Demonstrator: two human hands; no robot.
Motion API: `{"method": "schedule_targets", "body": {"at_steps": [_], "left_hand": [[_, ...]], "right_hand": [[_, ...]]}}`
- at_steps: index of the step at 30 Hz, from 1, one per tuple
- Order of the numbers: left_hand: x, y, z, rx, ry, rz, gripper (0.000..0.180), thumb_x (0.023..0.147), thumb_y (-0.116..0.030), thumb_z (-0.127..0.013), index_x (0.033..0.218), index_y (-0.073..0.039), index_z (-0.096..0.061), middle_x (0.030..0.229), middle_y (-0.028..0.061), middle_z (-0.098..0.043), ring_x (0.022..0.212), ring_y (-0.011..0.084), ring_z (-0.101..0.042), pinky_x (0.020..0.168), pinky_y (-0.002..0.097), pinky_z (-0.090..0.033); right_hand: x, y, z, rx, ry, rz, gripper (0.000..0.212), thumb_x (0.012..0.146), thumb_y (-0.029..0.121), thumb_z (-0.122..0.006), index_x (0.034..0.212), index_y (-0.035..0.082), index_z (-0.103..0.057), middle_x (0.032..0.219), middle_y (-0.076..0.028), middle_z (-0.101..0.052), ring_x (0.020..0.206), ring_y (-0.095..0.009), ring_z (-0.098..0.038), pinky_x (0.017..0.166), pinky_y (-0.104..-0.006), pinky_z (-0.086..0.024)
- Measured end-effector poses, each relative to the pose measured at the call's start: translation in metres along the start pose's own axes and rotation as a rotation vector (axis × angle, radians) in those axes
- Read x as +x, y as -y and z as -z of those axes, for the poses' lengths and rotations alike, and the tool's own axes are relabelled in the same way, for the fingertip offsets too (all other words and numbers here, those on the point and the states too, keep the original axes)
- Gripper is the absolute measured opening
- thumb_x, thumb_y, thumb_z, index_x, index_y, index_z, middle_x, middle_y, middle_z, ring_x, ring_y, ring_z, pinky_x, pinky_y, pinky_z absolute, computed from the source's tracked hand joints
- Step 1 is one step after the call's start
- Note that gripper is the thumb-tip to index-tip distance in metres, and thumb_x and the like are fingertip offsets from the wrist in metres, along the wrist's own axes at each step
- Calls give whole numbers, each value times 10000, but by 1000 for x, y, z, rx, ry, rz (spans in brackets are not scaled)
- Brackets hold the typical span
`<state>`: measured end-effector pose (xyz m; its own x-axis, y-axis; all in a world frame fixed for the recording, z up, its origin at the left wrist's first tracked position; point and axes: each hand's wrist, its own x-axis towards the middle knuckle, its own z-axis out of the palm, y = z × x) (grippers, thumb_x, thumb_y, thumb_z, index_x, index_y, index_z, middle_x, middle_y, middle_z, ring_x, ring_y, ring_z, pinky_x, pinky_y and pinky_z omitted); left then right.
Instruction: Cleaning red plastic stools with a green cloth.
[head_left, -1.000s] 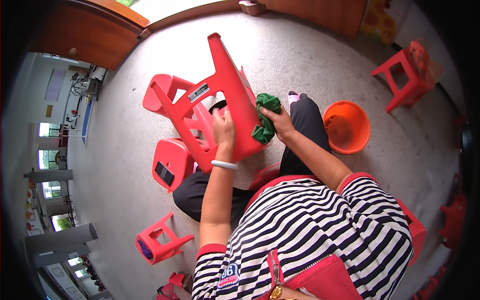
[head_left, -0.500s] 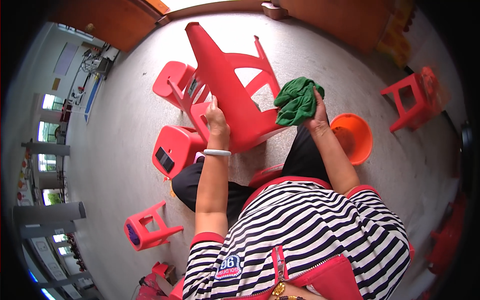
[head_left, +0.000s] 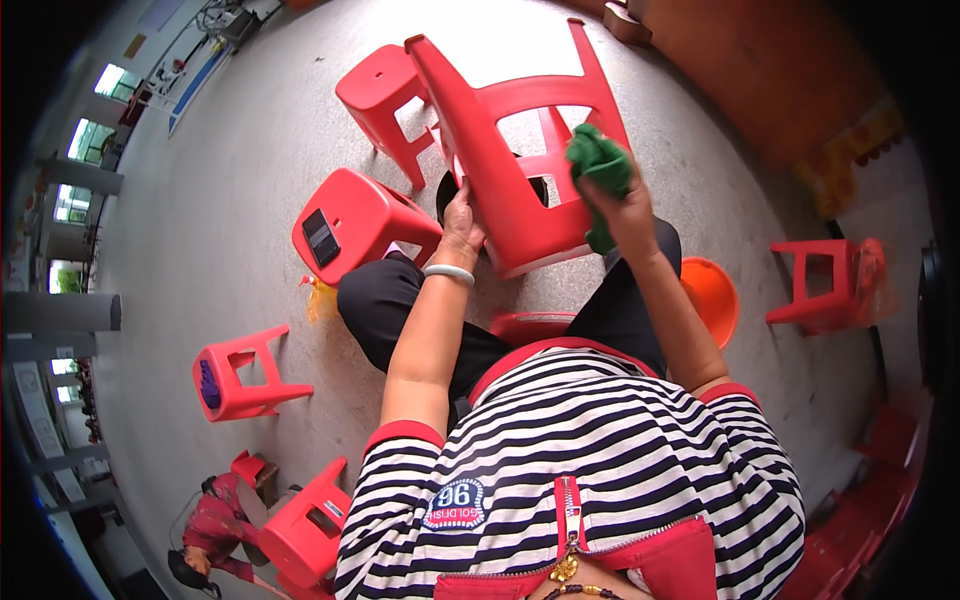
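Note:
A red plastic stool [head_left: 505, 190] is held up in front of me, tilted, with its legs pointing away. My left hand [head_left: 463, 228] grips its left side near the seat end, with the fingers partly hidden behind the plastic. A crumpled green cloth [head_left: 600, 160] is bunched in my right hand [head_left: 630, 210]. That hand holds the cloth at the stool's right leg, and part of the cloth hangs below my fingers.
Left of me stands a red stool [head_left: 365, 215] with a dark phone [head_left: 320, 238] on it; another stool [head_left: 380, 75] is beyond. An orange bucket [head_left: 712, 300] sits by my right leg. Further stools stand left [head_left: 240, 375] and right [head_left: 820, 285]. A person [head_left: 215, 530] bends at lower left.
The held stool has turned, so a different side with its open frame faces me. My right hand has brought the green cloth onto the stool's right leg. The whole view has shifted.

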<state>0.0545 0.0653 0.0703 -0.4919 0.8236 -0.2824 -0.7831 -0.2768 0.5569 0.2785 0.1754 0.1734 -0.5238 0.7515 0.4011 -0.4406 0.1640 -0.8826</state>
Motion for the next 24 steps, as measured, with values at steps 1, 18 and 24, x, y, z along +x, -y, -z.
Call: {"method": "schedule_targets", "body": {"at_steps": [1, 18, 24], "left_hand": [[-2, 1, 1, -9, -5, -12, 457, 1038, -391, -495, 1285, -20, -595, 1248, 134, -666, 1146, 292, -630, 1029, 445, -482], [-9, -17, 32, -5, -131, 10, 416, 1000, -413, -516, 1144, -65, -694, 1096, 91, -735, 1041, 248, -682, 967, 371, -516], [-23, -20, 27, -111, -292, 53, 523, 899, -568, -633, 1051, -76, -726, 1007, 70, -751, 919, 235, -706, 846, 379, -563]], "right_hand": [[-1, -1, -16, -198, 142, 168, 620, 810, 90, -811, 1365, 101, -536, 1236, -95, -643, 1115, -225, -633, 962, -340, -505], [141, -83, -97, -1375, 265, 474, 531, 775, 101, -655, 1276, 273, -616, 1186, -55, -589, 1061, -285, -571, 862, -436, -485], [161, -99, -19, -1518, -13, 228, 511, 818, 152, -673, 1301, 301, -597, 1213, -70, -580, 1074, -331, -572, 885, -451, -536]]}}
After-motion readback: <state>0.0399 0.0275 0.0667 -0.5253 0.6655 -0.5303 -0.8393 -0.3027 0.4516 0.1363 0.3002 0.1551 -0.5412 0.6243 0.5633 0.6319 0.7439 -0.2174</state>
